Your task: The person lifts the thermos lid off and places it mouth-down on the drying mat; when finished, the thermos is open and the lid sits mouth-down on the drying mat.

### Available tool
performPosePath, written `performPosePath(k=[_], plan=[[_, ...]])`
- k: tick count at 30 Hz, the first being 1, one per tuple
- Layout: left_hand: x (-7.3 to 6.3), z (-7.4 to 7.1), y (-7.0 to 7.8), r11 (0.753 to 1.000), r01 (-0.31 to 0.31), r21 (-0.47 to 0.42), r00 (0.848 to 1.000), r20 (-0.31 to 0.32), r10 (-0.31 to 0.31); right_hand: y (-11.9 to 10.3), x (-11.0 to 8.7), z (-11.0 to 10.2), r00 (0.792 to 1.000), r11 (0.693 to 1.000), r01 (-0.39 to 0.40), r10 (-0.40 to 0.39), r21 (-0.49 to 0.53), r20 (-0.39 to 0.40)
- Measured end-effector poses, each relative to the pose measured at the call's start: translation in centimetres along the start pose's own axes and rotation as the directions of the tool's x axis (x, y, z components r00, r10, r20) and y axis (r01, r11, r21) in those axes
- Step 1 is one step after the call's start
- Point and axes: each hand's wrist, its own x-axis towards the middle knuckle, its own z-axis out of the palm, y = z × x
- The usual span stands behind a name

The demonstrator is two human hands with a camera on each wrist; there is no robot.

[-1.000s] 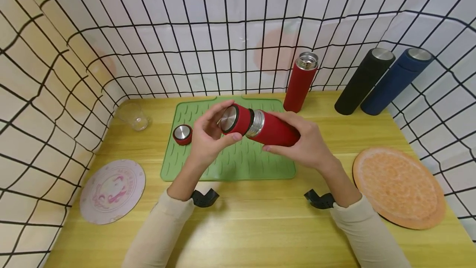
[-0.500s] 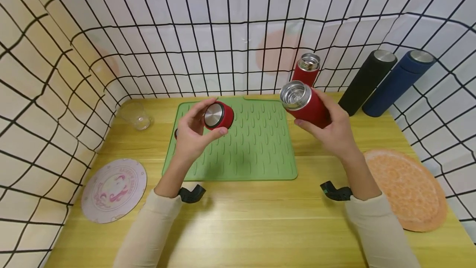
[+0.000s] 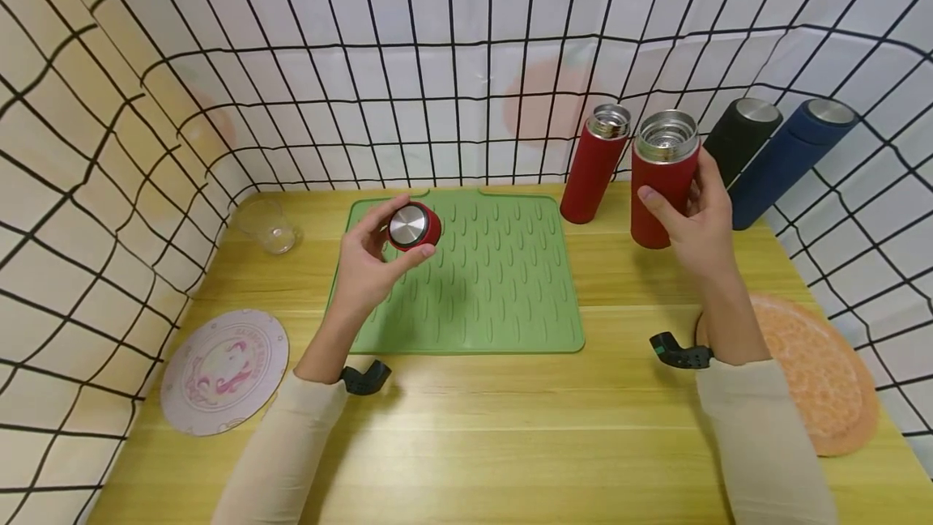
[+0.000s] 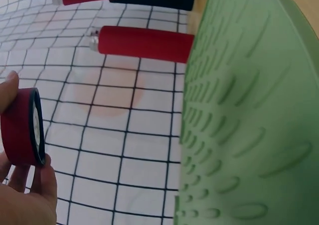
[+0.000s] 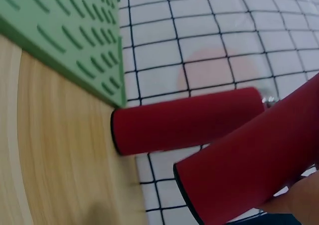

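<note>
Between the fingers and thumb of my left hand (image 3: 364,266) is a red bottle lid (image 3: 414,225) with a steel top, held over the green ridged mat (image 3: 496,298). In the left wrist view the lid (image 4: 19,128) shows its black rim and pale underside side-on. My right hand (image 3: 700,221) grips a red thermos bottle (image 3: 656,197) around its body, upright and lidless, with a perforated strainer in its steel mouth. Just left of it stands a second lidless red thermos (image 3: 592,177). The right wrist view shows the held bottle's base (image 5: 234,175) off the table.
A black thermos (image 3: 743,136) and a blue thermos (image 3: 790,156) stand at back right, partly behind my right hand. A clear glass (image 3: 271,232) is at back left. Round mats lie at the sides, one pink-patterned (image 3: 222,371), one orange (image 3: 820,379). Black grid panels (image 3: 466,71) surround the table.
The lid came off the bottle and the hands drew apart. My right hand carried the bottle right and turned it upright; my left moved left with the lid, hiding the small lid on the mat.
</note>
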Motion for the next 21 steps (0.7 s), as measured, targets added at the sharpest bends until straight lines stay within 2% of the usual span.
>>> performPosePath(k=[3, 8, 14, 18, 21], plan=[[0.0, -0.4, -0.6, 0.996, 0.050, 0.078, 0.999, -0.007, -0.050, 0.6, 0.7, -0.4, 0.997, 0.998, -0.070, 0.070, 0.008, -0.019], [-0.2, -0.9, -1.7, 0.973, 0.128, 0.193, 0.992, -0.014, -0.128, 2.0, 2.3, -0.7, 0.986, 0.988, -0.154, 0.154, -0.010, -0.057], [-0.6, -1.1, -3.2, 0.949, 0.165, 0.270, 0.986, -0.007, -0.169, 3.6, 4.1, -0.7, 0.980, 0.983, -0.183, 0.183, 0.004, -0.073], [-0.8, -0.9, -4.1, 0.926, 0.188, 0.328, 0.980, 0.000, -0.199, 4.5, 4.9, -0.5, 0.975, 0.975, -0.200, 0.208, 0.101, -0.076], [-1.0, -0.8, -4.5, 0.893, 0.207, 0.399, 0.974, 0.000, -0.226, 5.0, 5.4, -0.2, 0.973, 0.964, -0.203, 0.219, 0.172, -0.076]])
